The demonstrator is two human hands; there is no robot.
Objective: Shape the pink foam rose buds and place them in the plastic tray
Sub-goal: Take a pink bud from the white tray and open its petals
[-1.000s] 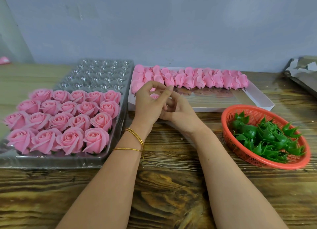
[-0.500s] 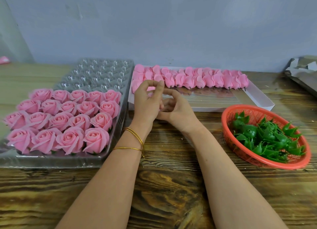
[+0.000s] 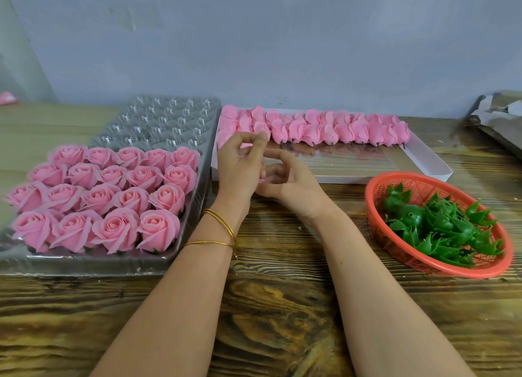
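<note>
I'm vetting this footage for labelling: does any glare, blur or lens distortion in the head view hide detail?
Head view: soft, even light, only faint shadows on the wooden table. Bright glints on the empty cells of the plastic tray. The glossy floor of the white box mirrors the pink buds. The wide lens bends lines near the frame's sides. The left hand and right hand look slightly soft.

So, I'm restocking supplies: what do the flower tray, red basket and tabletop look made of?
Flower tray: thin clear plastic, glossy, glinting on its empty cups. Red basket: moulded plastic, judging by the even mesh. Tabletop: dark-grained wood or a wood-look surface; cannot tell which.
</note>
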